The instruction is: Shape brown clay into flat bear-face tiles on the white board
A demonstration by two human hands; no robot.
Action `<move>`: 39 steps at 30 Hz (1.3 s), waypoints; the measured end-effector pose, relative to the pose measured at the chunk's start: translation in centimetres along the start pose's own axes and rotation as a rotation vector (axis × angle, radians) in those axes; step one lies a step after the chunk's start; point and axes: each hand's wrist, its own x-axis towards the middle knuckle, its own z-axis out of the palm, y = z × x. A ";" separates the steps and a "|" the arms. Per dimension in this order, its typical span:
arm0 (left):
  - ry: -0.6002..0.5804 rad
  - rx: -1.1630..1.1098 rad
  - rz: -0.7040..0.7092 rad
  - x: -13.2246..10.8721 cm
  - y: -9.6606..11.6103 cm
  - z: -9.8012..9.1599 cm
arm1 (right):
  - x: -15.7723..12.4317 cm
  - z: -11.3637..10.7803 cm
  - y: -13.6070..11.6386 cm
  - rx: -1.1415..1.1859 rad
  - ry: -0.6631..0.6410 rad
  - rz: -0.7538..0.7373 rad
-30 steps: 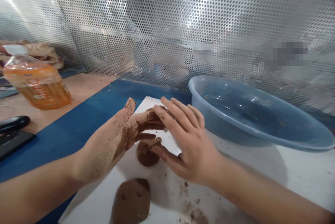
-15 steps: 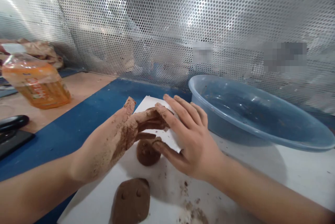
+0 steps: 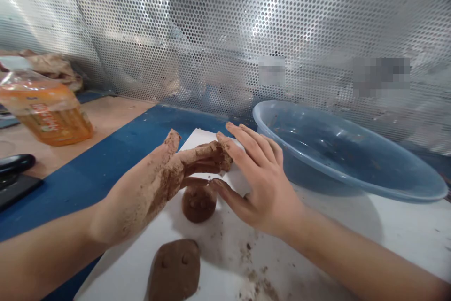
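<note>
1. Hands: 2, both the person's own. Left hand [image 3: 165,174] is caked in brown clay, its fingers [image 3: 206,162] nearly straight and pointing right. Right hand [image 3: 262,193] is almost clean, with fingers [image 3: 250,148] curved and slightly spread, and the thumb low by the small lump. Fingertips of both hands meet around a clay-smeared spot; can't tell if they have hold of anything.
2. Clay lumps: 2 clear ones. Small round lump [image 3: 199,204], dimpled, no clear long axis, sits just under the hands on the white board [image 3: 387,230]. Larger flattened lump [image 3: 174,270], two dents, nearest the camera, long axis roughly away from the person.
3. Clay crumbs [image 3: 255,277]: scattered on the board, too many to count.
4. White sheet [image 3: 234,176]: 1, partly under both hands.
5. Blue plastic basin [image 3: 310,174]: 1, right of the hands.
6. Blue mat [image 3: 105,169]: 1, left of the board.
7. Orange packet [image 3: 49,113]: 1, far left.
8. Black objects [image 3: 14,181]: 2, left edge.
9. Perforated metal sheet [image 3: 225,42]: 1, behind everything.
</note>
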 end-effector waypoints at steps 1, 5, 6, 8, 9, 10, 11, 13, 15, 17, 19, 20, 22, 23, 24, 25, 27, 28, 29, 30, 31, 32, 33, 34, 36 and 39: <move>-0.001 0.009 0.012 0.0 -0.1 0.0 | 0.0 0.0 0.1 0.006 -0.011 0.005; 0.012 0.069 0.036 -0.4 -0.2 0.3 | 0.0 -0.1 -0.1 0.025 -0.064 -0.052; 0.018 0.084 0.030 -0.6 -0.2 0.4 | 0.0 -0.1 -0.1 0.026 -0.061 -0.061; 0.039 0.100 0.023 -0.9 -0.1 0.6 | 0.0 -0.1 -0.1 0.031 -0.039 -0.037; 0.053 0.099 0.024 -1.0 -0.1 0.7 | 0.0 -0.1 -0.1 0.038 -0.031 -0.010; 0.063 0.093 0.028 -1.0 0.0 0.8 | 0.0 -0.1 0.0 0.047 -0.033 0.018; 0.067 0.087 0.033 -1.0 0.0 0.9 | 0.0 -0.1 0.0 0.058 -0.044 0.035; 0.042 0.071 0.032 -0.8 0.0 1.0 | -0.1 -0.1 0.0 0.074 -0.086 0.029; -0.016 0.011 0.013 -0.5 -0.1 1.1 | -0.2 0.0 -0.1 0.076 -0.119 -0.018; -0.060 -0.067 0.002 -0.1 -0.2 1.0 | -0.2 0.0 -0.2 0.076 -0.117 -0.059; -0.071 -0.121 -0.001 0.0 -0.2 0.8 | -0.2 0.0 -0.1 0.095 -0.092 -0.060; -0.067 -0.132 -0.009 0.0 -0.1 0.8 | -0.2 0.0 0.0 0.112 -0.081 -0.051; -0.050 -0.143 -0.029 -0.1 0.1 0.7 | -0.1 0.0 0.3 0.147 -0.070 -0.031; -0.037 -0.148 -0.037 -0.1 0.2 0.7 | 0.0 0.0 0.4 0.160 -0.065 -0.024; -0.027 -0.153 -0.043 -0.2 0.4 0.7 | -0.1 0.0 0.5 0.168 -0.061 -0.018; -0.022 -0.157 -0.046 -0.2 0.5 0.8 | -0.1 0.1 0.5 0.170 -0.060 -0.011; -0.035 -0.165 -0.043 -0.2 0.7 1.0 | -0.2 0.2 0.5 0.162 -0.070 -0.003; -0.048 -0.170 -0.043 -0.3 0.7 1.0 | -0.3 0.2 0.4 0.155 -0.078 -0.005; -0.058 -0.175 -0.044 -0.3 0.8 1.0 | -0.3 0.3 0.3 0.146 -0.088 -0.012; -0.064 -0.180 -0.046 -0.3 0.8 1.0 | -0.4 0.3 0.3 0.136 -0.097 -0.025; -0.060 -0.186 -0.052 -0.3 0.8 0.9 | -0.4 0.3 0.2 0.127 -0.104 -0.043; -0.050 -0.190 -0.059 -0.4 0.9 0.9 | -0.5 0.3 0.1 0.117 -0.109 -0.063; -0.037 -0.192 -0.065 -0.5 0.9 0.8 | -0.5 0.3 0.1 0.105 -0.107 -0.081; -0.024 -0.195 -0.066 -0.6 0.9 0.8 | -0.5 0.3 0.1 0.092 -0.100 -0.094; -0.016 -0.203 -0.049 -0.7 1.0 0.8 | -0.4 0.3 0.1 0.059 -0.068 -0.088; -0.045 -0.221 -0.012 -0.7 1.2 1.1 | -0.3 0.3 0.2 0.010 -0.017 -0.037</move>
